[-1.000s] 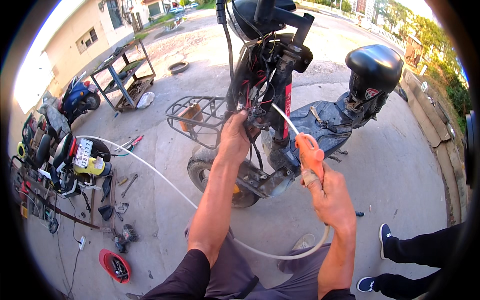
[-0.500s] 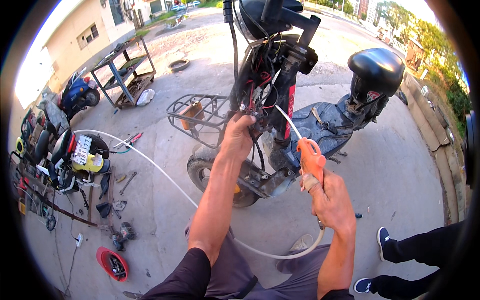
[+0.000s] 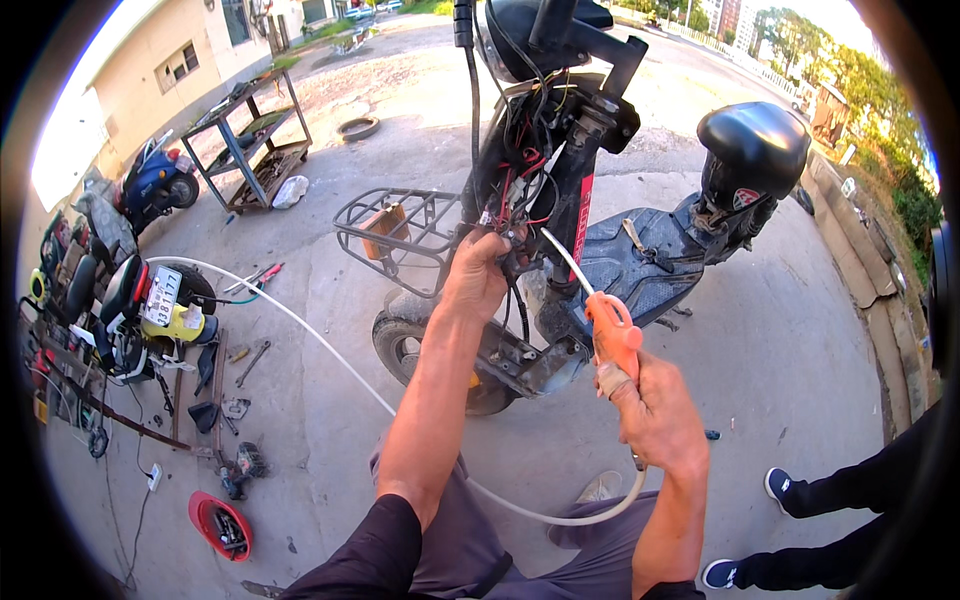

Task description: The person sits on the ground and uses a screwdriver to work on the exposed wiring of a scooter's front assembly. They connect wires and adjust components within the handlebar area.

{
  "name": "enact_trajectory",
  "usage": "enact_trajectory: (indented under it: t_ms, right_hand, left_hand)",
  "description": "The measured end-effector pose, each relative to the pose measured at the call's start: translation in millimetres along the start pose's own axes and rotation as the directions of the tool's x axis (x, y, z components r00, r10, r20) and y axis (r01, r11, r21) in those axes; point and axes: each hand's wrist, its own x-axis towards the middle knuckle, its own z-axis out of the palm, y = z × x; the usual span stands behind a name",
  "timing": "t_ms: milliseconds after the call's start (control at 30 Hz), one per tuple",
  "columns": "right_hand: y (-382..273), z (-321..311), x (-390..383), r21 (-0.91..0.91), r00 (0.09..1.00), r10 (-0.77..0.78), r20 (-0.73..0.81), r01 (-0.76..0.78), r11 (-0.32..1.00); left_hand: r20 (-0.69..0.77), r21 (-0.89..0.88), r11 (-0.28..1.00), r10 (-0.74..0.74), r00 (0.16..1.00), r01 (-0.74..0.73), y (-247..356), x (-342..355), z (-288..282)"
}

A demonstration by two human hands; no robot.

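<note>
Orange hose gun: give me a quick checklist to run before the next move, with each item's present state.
1. Orange hose gun gripped in the right hand: ok.
2. White nozzle directed toward the scooter's exposed wiring: ok.
3. Left hand clear of the wiring: not ok, its fingers are at the lower bundle.
4. Trigger released: cannot tell.
5. Bystander's dark shoes off the pale hose: ok, where the hose shows.

Wide head-worn fisheye view; downward and forward; left hand (image 3: pixel 477 272) and right hand (image 3: pixel 657 408) near
</note>
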Motion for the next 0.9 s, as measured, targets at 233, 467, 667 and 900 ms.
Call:
enact_trajectory:
  t_ms: [233, 467, 667, 900]
  right_hand:
    - [-14, -1, -6, -0.108, 0.999, -0.042, 0.023, 0.044, 0.993]
    - [-17, -1, -8, -0.165, 1.000, 0.007, 0.027, -0.003, 0.986]
    - [-23, -2, -11, -0.167, 1.000, 0.008, -0.004, -0.009, 0.986]
    - [-21, -2, -12, -0.176, 1.000, 0.000, -0.010, -0.002, 0.984]
  left_hand:
    - [0.052, -0.023, 0.999, -0.027, 0.998, 0.028, 2, 1, -3]
    - [-0.005, -0.007, 1.000, -0.011, 1.000, 0.011, 1, 0, 0]
    - [0.003, 0.002, 1.000, 0.004, 1.000, -0.004, 3, -1, 2]
    - [0.012, 0.006, 1.000, -0.002, 1.000, 0.002, 2, -1, 2]
